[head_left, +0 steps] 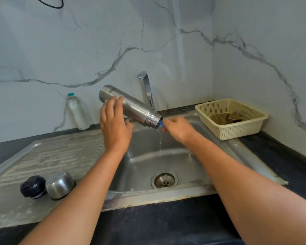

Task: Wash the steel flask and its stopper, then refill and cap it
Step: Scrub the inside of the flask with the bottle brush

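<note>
The steel flask (131, 105) is tilted over the sink basin (145, 167), mouth down to the right, and a thin stream of water runs from it toward the drain (164, 180). My left hand (114, 126) holds the flask's body from below, fingers up along its side. My right hand (178, 129) pinches a blue handle (160, 123) that goes into the flask's mouth; the rest of that tool is hidden inside. The black stopper (33, 187) and the steel cup lid (60, 184) lie on the drainboard at the left.
A chrome tap (147, 87) rises behind the flask. A plastic water bottle with a green cap (77, 111) stands against the marble wall. A cream plastic basket (231, 117) holding a brown cloth sits right of the sink on the dark counter (281, 156).
</note>
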Demonstrator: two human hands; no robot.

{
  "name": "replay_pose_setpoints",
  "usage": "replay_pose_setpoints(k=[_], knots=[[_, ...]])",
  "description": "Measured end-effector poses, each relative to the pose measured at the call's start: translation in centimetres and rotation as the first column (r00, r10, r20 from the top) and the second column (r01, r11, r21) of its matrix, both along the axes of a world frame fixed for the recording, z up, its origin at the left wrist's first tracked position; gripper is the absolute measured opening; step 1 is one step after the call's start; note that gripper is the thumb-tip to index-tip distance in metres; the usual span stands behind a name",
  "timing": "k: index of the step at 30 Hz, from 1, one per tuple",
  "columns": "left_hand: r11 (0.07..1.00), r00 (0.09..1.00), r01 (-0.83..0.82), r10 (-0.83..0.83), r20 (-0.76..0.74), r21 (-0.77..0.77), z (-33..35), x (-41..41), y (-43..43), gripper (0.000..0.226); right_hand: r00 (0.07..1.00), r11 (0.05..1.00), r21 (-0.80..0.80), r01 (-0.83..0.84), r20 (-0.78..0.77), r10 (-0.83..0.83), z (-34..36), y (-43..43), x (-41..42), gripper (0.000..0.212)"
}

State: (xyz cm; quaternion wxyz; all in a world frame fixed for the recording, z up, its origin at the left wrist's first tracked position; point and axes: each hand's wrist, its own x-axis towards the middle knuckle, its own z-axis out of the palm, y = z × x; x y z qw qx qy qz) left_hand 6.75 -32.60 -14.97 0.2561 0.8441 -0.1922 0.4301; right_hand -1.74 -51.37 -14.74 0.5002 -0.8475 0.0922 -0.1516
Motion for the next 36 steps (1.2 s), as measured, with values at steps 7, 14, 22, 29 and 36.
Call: replay_pose_setpoints(k=[7,14,22,29,36], knots=[[0.490,0.382,-0.176,-0.766,-0.518,-0.854,2.3,-2.4,-3.7,0.051,0.998,0.987,-0.154,0.056,-0.017,-0.059,-0.9,0.0,0.7,0.033],[0.226,0.277,-0.252,-0.915,-0.294,-0.941,0.6,-1.4,-4.6,0.065,0.999,0.910,-0.412,-0.041,-0.022,0.036,-1.6,0.3,1.2,0.015],[-0.008,0.430,-0.177,-0.900,-0.070,-0.984,0.0,1.6,-3.2,0.048,0.981,0.930,-0.315,-0.190,-0.025,0.191,-1.5,2.0,1.6,0.026],[-0.100,0.472,-0.121,-0.881,0.031,-0.988,-0.2,3.7,-1.0,0.030,0.949,0.937,-0.160,-0.310,-0.102,0.297,-0.7,1.7,1.0,0.029],[0.093,0.326,-0.036,-0.940,-0.100,-0.995,-0.7,1.7,-3.1,0.030,0.932,0.933,0.100,-0.345,-0.078,0.353,-0.8,1.8,0.7,0.032]])
